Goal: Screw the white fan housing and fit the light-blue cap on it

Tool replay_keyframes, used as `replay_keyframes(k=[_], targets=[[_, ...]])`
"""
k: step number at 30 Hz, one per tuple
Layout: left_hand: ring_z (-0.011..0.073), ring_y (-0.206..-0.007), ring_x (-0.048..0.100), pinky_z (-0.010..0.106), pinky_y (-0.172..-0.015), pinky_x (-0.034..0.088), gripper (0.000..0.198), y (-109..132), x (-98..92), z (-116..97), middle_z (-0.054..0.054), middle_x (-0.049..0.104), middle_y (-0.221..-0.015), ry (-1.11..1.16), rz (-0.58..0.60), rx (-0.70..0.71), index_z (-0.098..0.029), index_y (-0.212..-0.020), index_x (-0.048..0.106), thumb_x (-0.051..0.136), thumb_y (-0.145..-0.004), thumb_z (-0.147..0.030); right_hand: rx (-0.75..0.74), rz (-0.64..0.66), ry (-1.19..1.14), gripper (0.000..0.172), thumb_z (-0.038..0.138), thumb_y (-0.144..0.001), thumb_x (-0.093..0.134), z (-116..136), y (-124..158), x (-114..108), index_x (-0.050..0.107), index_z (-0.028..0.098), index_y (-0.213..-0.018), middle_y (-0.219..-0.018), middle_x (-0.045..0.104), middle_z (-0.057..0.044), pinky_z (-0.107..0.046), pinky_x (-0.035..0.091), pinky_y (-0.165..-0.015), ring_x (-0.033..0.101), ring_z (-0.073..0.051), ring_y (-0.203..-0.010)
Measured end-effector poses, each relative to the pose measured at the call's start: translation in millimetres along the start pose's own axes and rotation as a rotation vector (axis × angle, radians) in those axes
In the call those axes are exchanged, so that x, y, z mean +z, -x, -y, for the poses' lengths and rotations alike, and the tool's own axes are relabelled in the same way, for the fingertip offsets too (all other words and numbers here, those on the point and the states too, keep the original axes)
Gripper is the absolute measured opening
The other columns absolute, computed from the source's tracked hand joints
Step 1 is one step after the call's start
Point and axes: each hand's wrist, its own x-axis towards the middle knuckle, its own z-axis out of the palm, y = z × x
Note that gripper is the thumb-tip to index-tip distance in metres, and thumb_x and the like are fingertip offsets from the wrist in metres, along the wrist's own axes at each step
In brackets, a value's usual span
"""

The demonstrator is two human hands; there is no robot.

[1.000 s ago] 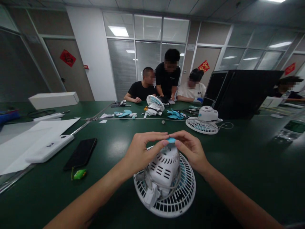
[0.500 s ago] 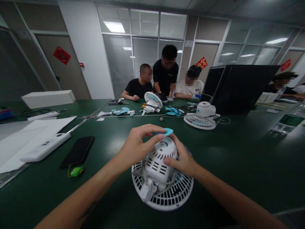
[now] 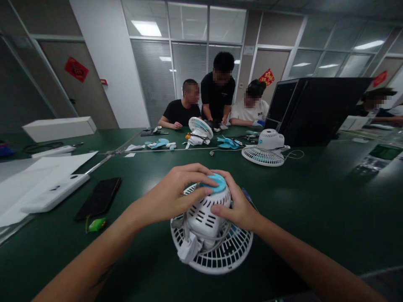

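Observation:
A white fan (image 3: 203, 218) lies grille-down on the table before me, its slotted motor housing pointing up. My left hand (image 3: 173, 193) is closed on a round light-blue cap (image 3: 219, 183), which it holds against the top of the housing. Around the right side of the housing, my right hand (image 3: 242, 209) is wrapped, thumb in front; its fingertips behind are hidden. A white cable with a plug (image 3: 190, 248) is looped about the housing at the lower left. Just beyond my right hand shows part of a thin blue object (image 3: 248, 196).
On the green table, a black phone (image 3: 100, 197) and a small green trinket (image 3: 96, 225) lie left. Another fan (image 3: 270, 142) and a large black case (image 3: 317, 111) stand at the back right. Loose blue fan blades (image 3: 229, 142) lie further off, near several people.
My left hand has lowered the blue cap from a tilted position above the housing onto its top, covering the hole there. My right hand keeps its grip. The view has shifted slightly.

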Motion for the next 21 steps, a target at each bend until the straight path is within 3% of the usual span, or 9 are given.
replay_keyframes(k=[6,14,21], targets=[[0.0199,-0.11,0.062,0.035,-0.095,0.049,0.02,-0.6,0.6,2.4,0.008,0.066,-0.115,0.057,-0.047,0.045,-0.019,-0.107,0.07,0.054,-0.096,-0.017,-0.018,0.001,-0.026,0.07,0.05,-0.075,0.076,-3.2,-0.4,-1.0,0.042,0.025,-0.13,-0.129,0.056,-0.008,-0.041,0.045,-0.096,0.054,-0.027,-0.116],[0.0198,-0.11,0.062,0.035,-0.097,0.048,0.019,0.2,-1.5,6.0,0.007,0.065,-0.116,0.073,0.022,0.051,-0.019,-0.106,0.069,0.054,-0.095,-0.017,0.009,0.016,-0.014,0.072,0.049,-0.074,0.076,-2.4,0.1,-1.4,0.041,0.024,-0.131,-0.126,0.058,-0.009,-0.043,0.046,-0.095,0.055,-0.028,-0.115],[0.0194,-0.101,0.064,0.033,-0.089,0.049,0.015,-2.4,4.8,-1.0,0.007,0.068,-0.104,0.035,-0.05,0.046,-0.016,-0.081,0.065,0.057,-0.093,-0.02,-0.004,0.005,-0.021,0.072,0.049,-0.074,0.076,0.7,-1.1,0.2,0.04,0.025,-0.132,-0.131,0.055,-0.009,-0.043,0.043,-0.1,0.056,-0.028,-0.117]])
